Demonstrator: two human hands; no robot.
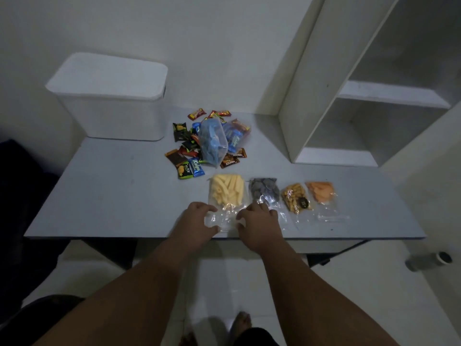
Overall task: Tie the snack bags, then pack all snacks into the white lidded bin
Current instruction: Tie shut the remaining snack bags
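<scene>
left hand (199, 222): lower middle of the frame, fingers and thumb curled around the clear empty end of the yellow stick bag, on its left side.
right hand (259, 221): just right of the left hand, thumb and fingers grasping the same clear end on its right side.
yellow stick bag (227, 192): lies flat on the table in the middle of the frame, filled part toward the top, empty end between the two hands.
dark snack bag (264, 189): just beside the yellow stick bag on the right, lying flat, not tied.
brown snack bag (294, 196): next to the right, lying flat, not tied.
orange chip bag (321, 193): last in the row, right of middle, not tied.
white lidded bin (112, 96): upper left of the frame, standing on the table, lid on.
wrapped snacks (185, 156): a loose pile of small packets above the row, between the bin and the shelf unit.
blue plastic bag (212, 143): lies on this pile, in its middle.
table (112, 196): grey top, carries all these things.
shelf unit (374, 108): white, upper right of the frame.
</scene>
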